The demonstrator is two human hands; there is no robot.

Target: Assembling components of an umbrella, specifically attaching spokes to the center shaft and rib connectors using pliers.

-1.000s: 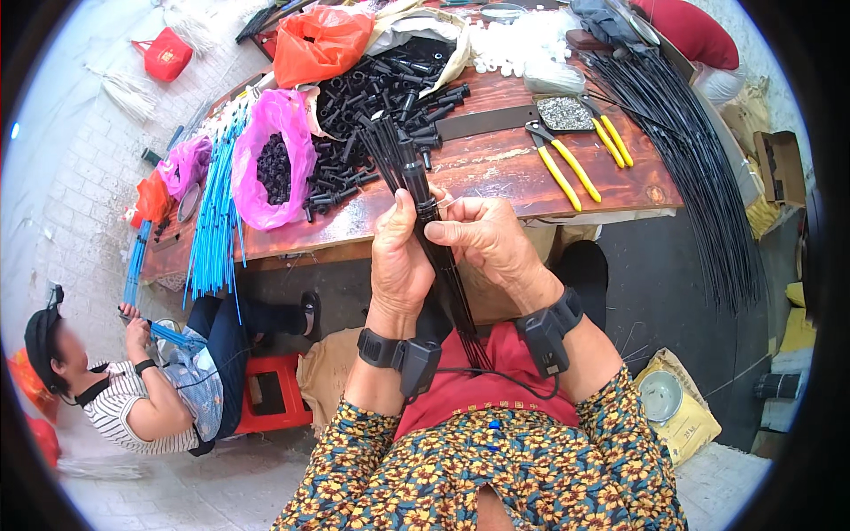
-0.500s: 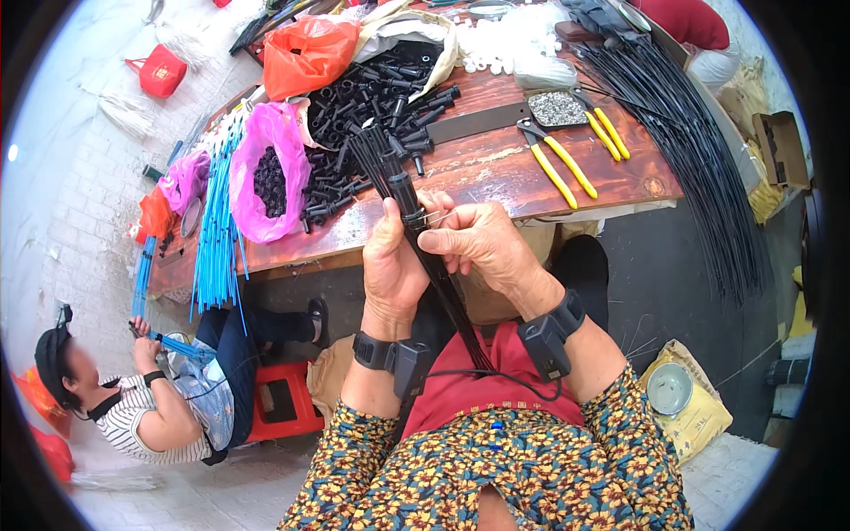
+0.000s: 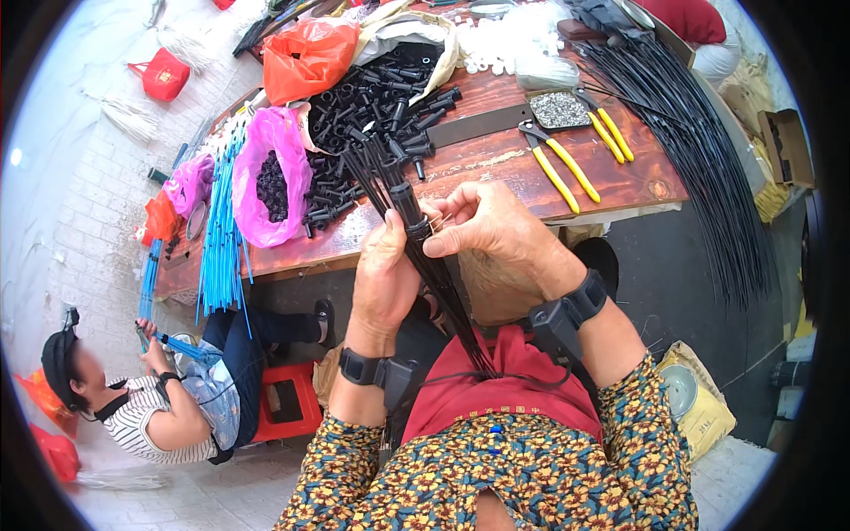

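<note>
Our left hand [image 3: 385, 274] grips a bundle of black rods [image 3: 416, 239] above the worktop [image 3: 496, 164]; our right hand [image 3: 482, 226] pinches, apparently, a connector onto one. Many loose connectors [image 3: 372, 115] remain.

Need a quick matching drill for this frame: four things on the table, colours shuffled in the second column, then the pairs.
Things:
1. pliers handles
2. bag beside the loose black fittings
3. bundle of thin rods hanging over the table's left edge
4. bag at the table's far side

Colours:
A. orange-red
B. blue
C. yellow
D. pink

Pairs: 1-C, 2-D, 3-B, 4-A
</note>
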